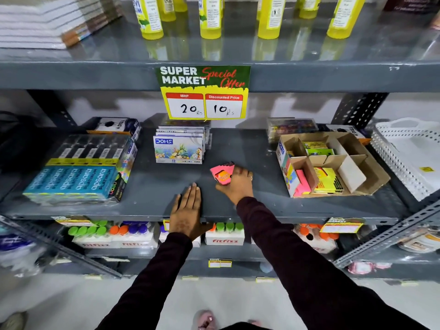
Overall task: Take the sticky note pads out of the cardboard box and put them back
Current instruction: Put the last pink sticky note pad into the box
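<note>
Your left hand (187, 210) flat, fingers spread, on near shelf edge (297, 216). Your right hand (237, 182) grips pink sticky note pad (222, 173) over bare mid-shelf. Cardboard box (371, 177) right, more pads inside; pastel boxes (178, 148) far.

Bare shelf (250, 148) lies open between the crayon boxes (179, 148) and cardboard box (328, 163); headroom seems ample.

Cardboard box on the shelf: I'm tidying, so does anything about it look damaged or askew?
The cardboard box sits skewed to the shelf edge, its flaps splayed and dividers bent. The right hand holds a pink sticky note pad outside it.
</note>
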{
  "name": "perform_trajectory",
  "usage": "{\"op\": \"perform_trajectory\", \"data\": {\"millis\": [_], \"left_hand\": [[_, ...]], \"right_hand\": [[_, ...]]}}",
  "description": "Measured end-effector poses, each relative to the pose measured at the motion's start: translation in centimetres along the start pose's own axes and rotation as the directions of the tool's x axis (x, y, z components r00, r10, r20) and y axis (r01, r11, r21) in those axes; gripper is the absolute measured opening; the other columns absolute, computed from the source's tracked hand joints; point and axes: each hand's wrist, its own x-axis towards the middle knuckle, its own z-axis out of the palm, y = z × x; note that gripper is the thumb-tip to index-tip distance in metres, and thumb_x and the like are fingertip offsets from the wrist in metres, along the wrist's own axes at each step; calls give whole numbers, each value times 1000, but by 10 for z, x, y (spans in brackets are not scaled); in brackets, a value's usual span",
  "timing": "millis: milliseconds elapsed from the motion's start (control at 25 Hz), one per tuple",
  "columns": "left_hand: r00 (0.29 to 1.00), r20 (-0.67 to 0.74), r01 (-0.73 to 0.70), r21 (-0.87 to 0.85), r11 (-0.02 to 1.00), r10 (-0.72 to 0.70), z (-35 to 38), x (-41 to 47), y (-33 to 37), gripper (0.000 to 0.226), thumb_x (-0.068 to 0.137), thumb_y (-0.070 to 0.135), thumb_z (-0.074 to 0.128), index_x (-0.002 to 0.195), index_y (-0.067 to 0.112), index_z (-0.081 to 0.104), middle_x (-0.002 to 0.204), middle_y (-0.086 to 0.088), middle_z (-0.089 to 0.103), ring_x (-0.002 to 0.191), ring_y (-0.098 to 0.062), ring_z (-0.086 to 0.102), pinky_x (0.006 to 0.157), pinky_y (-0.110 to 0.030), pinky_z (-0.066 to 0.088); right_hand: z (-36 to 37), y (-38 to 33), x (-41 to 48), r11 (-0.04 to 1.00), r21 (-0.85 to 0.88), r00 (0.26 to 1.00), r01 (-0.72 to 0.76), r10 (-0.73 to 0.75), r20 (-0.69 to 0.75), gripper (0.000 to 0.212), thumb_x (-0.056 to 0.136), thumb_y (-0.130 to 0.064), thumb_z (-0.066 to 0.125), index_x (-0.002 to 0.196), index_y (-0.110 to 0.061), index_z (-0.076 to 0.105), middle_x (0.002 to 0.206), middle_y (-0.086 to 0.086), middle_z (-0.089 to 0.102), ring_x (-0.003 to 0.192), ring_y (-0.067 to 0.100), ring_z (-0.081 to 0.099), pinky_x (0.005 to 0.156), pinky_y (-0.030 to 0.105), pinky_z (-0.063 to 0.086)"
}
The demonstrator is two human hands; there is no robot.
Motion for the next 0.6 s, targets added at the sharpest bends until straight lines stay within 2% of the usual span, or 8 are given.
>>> {"op": "perform_trajectory", "data": {"millis": [80,160,240,320,400,480,560,600], "left_hand": [[1000,-3,2,18,1000,-2,1,0,0,115,59,71,63,142,-1,26,149,-17,32,134,-29,33,110,-46,24],[1000,-9,-6,23,1000,6,1,0,0,114,59,72,61,140,-2,29,147,-18,35,132,-30,37,109,-45,22],[1000,-17,-12,26,1000,12,1,1,2,117,57,70,68,140,-2,29,147,-18,35,131,-31,38,109,-44,20],[1000,-17,-9,38,999,10,0,0,2,117,58,71,65,142,-1,26,149,-17,31,134,-30,34,110,-46,22],[1000,-11,-6,38,999,6,-1,0,3,118,60,72,64,143,0,22,151,-16,25,137,-29,28,110,-47,21],[1000,5,-1,38,999,1,-1,0,3,118,61,72,64,143,0,20,151,-16,23,137,-29,25,111,-47,19],[1000,13,-1,51,999,0,1,1,3,116,63,77,53,143,0,20,151,-16,25,136,-30,28,110,-48,20],[1000,18,6,47,999,-7,0,1,2,116,63,80,45,143,-1,21,150,-17,26,136,-31,29,109,-48,21]], "right_hand": [[-18,9,-10,998,66,998,-22,26,-65,72,70,-41,73,121,3,49,120,24,58,116,38,46,104,44,29],[-45,18,-24,988,145,979,-46,73,-190,77,65,-41,74,121,5,50,116,27,57,114,40,47,103,44,32],[-74,35,-36,977,207,931,-47,118,-345,84,62,-39,77,128,4,47,117,27,55,114,41,46,101,45,37],[-100,59,-43,981,180,891,-72,145,-430,88,61,-35,80,133,0,43,119,26,54,114,40,46,98,45,40],[-121,91,-48,974,164,857,-154,214,-468,87,63,-33,81,133,2,42,121,29,53,115,42,47,97,47,40],[-136,121,-51,934,237,814,-265,349,-465,80,66,-29,82,128,5,44,122,35,50,116,47,46,99,50,38],[-140,150,-47,888,314,787,-337,449,-423,74,68,-29,81,126,2,47,122,38,50,118,49,45,103,50,35],[-139,160,-45,873,341,800,-348,466,-378,74,69,-34,79,126,1,47,121,37,52,118,48,46,103,50,35]]}}
